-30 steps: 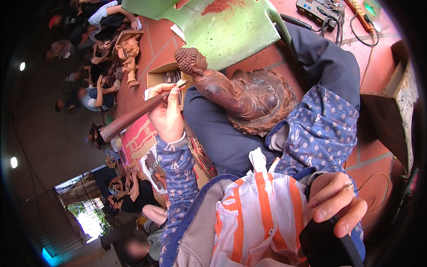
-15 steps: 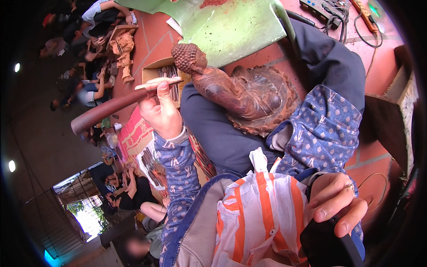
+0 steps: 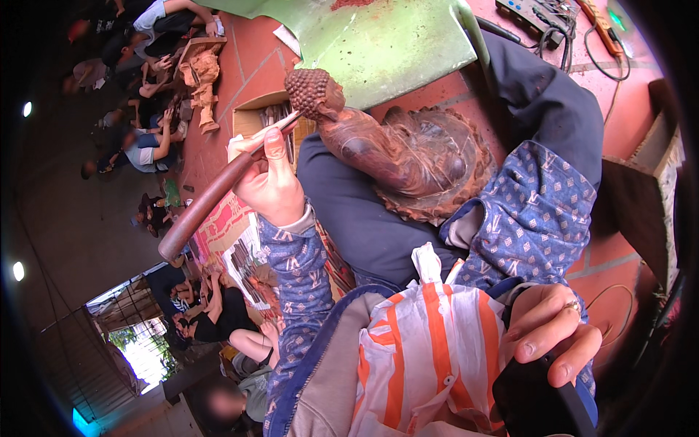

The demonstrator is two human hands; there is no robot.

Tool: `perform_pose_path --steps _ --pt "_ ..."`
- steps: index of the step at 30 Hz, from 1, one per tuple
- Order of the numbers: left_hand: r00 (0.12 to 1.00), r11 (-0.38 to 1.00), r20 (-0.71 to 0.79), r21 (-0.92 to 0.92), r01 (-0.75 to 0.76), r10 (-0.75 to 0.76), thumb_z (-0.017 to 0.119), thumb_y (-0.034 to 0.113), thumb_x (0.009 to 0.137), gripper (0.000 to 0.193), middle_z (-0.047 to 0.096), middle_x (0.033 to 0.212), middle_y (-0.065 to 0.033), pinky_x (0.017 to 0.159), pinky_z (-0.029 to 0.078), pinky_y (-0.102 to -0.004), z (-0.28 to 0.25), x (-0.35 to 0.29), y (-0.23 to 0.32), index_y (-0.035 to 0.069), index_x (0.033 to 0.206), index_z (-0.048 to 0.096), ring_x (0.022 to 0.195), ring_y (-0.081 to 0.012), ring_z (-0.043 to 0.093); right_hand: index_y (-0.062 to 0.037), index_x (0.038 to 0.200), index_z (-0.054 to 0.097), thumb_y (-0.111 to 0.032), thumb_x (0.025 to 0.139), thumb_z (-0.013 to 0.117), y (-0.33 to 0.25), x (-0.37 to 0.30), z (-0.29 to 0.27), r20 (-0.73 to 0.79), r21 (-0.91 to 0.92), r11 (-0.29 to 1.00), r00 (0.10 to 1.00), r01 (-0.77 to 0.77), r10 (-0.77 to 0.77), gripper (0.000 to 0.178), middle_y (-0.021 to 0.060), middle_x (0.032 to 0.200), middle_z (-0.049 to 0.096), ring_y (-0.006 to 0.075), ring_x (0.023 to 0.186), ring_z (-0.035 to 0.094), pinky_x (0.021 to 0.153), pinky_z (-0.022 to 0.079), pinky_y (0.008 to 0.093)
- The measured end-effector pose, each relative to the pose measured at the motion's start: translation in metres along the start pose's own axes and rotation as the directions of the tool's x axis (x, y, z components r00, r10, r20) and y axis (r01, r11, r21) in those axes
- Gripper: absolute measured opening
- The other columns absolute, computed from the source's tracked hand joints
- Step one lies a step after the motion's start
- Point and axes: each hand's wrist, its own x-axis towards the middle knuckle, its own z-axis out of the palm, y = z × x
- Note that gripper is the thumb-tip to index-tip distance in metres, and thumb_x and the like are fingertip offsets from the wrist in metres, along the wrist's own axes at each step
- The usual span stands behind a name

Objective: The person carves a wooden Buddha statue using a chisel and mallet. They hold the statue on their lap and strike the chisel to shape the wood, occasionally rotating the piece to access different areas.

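Observation:
In the head view, my left hand [image 3: 273, 182] is closed around the dark wooden handle of a carving chisel [image 3: 207, 204]. The chisel's thin tip points up and right, reaching the back of the head of a carved wooden Buddha statue [image 3: 408, 156]; whether it touches I cannot tell. The reddish-brown statue lies tilted across my lap, its curl-covered head toward the left and its frilled base toward the right. At the lower right, my right hand [image 3: 550, 331] has its fingers bent over a black object [image 3: 539, 397] whose kind is unclear, close to my chest.
A green sheet [image 3: 386, 51] with reddish dust stands beyond the statue. An open cardboard box [image 3: 251, 120] holding thin tools is beside my left knee. A power strip [image 3: 604, 29] and cables lie at the upper right, a wooden box [image 3: 648, 189] at the right. Several people sit at left.
The chisel's tip has come up to the statue's head, and its handle end has swung down and to the right. My left hand shifted slightly right; my right hand stays put.

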Motion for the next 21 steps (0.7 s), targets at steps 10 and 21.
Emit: perform_pose_path --steps 10,21 --pt "1.000 0.996 0.007 0.089 -0.022 0.022 0.062 0.003 0.090 0.011 0.065 0.089 -0.0151 0.084 0.053 -0.0328 0.012 0.005 0.003 -0.002 0.088 0.052 0.086 -0.0226 0.066 -0.0077 0.100 0.067 -0.007 0.084 0.066 -0.003 0.000 -0.009 0.075 0.109 0.990 0.994 -0.093 0.085 0.016 0.0005 0.117 0.057 0.0196 0.085 0.066 0.064 0.055 0.0254" --pt "0.998 0.998 -0.043 0.045 0.041 -0.040 0.064 0.003 0.089 0.011 0.065 0.088 -0.0128 0.078 0.054 -0.0279 0.017 0.008 0.007 -0.002 0.089 0.054 0.084 -0.0186 0.066 -0.0107 0.101 0.069 -0.001 0.079 0.070 -0.001 -0.002 -0.006 0.017 0.035 0.999 1.000 -0.006 0.006 0.024 0.0005 0.118 0.055 0.0199 0.087 0.066 0.064 0.056 0.0255"
